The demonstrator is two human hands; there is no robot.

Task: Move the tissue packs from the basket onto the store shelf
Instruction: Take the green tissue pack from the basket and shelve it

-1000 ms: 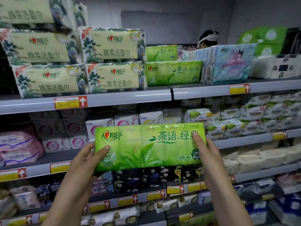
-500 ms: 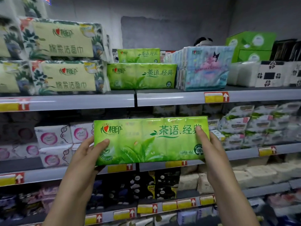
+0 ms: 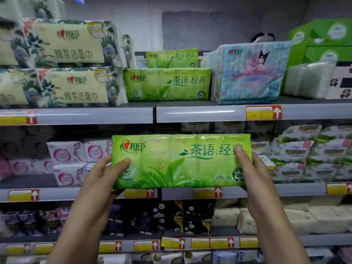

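now, through the head camera, we face store shelving with both our bare hands raised in front of us. between them we hold a long green tissue pack level, printed face toward us, in the air in front of the gap between the top shelf and the middle shelf. our left hand grips the pack's left end, thumb pressed on the front near the lower corner, the other fingers hidden behind it. our right hand grips the right end, thumb lying over the last printed character, fingers likewise out of sight behind. on the top shelf, above the held pack, a matching green pack stands on its long edge at the front, and a second green pack shows higher up behind it. just left of these lie stacked cream floral packs. just right stands a pale blue pack with a cartoon character, then white packs and a green box. a yellow price tag sits on the top shelf's rim. pink-and-white packs fill the middle shelf at left.
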